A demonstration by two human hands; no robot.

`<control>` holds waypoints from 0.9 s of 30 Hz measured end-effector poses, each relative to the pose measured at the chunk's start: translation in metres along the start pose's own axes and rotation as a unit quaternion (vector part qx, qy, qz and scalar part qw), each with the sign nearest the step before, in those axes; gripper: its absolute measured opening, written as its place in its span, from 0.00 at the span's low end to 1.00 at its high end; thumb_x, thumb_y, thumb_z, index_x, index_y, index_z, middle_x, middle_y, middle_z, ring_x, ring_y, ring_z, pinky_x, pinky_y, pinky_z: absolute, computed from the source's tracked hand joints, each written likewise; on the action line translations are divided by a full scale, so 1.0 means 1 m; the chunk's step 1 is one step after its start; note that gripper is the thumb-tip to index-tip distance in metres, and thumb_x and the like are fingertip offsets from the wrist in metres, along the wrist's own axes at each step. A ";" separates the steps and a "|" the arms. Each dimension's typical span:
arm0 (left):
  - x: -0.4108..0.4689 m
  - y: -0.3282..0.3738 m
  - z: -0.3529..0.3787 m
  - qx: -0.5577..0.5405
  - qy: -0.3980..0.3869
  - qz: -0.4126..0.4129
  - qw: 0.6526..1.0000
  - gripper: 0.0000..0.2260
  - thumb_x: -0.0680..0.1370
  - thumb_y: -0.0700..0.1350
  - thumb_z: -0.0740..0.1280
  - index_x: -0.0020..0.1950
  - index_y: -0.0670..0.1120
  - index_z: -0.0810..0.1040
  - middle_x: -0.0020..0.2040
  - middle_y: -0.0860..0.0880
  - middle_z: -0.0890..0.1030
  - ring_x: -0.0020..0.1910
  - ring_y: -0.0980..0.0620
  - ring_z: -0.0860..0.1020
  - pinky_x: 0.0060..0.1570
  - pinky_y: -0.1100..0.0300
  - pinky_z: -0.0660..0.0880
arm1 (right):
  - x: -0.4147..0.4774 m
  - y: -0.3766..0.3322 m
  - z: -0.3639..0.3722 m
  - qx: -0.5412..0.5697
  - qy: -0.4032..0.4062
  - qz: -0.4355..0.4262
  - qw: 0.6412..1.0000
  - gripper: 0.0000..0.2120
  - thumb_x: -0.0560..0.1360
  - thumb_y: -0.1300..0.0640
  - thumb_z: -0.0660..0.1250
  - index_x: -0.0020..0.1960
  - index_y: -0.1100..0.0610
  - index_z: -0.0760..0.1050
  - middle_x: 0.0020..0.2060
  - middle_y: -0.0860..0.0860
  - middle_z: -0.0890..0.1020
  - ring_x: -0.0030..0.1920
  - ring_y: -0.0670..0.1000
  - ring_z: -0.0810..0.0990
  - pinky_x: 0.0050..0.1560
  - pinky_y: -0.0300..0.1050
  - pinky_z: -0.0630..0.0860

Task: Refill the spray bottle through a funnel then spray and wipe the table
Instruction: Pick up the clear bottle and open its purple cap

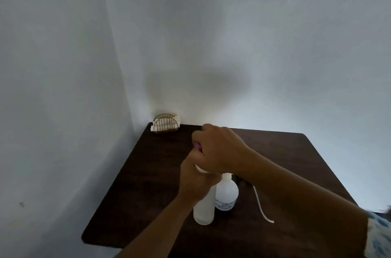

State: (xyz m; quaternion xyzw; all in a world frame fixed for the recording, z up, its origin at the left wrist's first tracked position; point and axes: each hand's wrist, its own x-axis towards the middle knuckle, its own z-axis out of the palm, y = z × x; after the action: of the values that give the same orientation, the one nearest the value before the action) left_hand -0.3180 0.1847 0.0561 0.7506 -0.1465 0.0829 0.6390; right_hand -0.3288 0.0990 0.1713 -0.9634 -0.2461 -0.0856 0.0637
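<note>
A frosted white spray bottle (204, 212) stands without its head near the middle of the dark table (148, 173). My left hand (195, 183) is wrapped around its upper part. Directly above it, my right hand (220, 147) is closed over the bottle's mouth on a small pink piece (198, 147). Only a sliver of this piece shows, and it looks like the funnel. A round clear refill bottle (227, 194) with a blue label stands touching the spray bottle's right side. The white dip tube (262, 210) of the spray head lies on the table to the right; the head is mostly hidden under my right forearm.
A wicker napkin holder (166, 124) with white napkins sits in the table's far left corner against the wall. Pale walls close off the table's back and left sides. The table's front edge runs below the bottles.
</note>
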 end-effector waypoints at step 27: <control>-0.010 -0.001 -0.017 -0.052 -0.052 0.057 0.996 0.19 0.57 0.44 0.71 0.46 0.53 0.74 0.42 0.59 0.82 0.38 0.58 0.81 0.35 0.67 0.77 | -0.010 0.001 -0.030 0.044 -0.117 0.029 0.992 0.17 0.73 0.46 0.67 0.60 0.49 0.73 0.48 0.47 0.74 0.47 0.46 0.71 0.38 0.34 0.67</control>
State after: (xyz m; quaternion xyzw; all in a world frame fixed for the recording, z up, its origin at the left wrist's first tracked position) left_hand -0.3258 0.2023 0.0551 0.7101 -0.2255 0.0724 0.6631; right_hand -0.3405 0.0887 0.1984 -0.9697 -0.2277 0.0405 0.0787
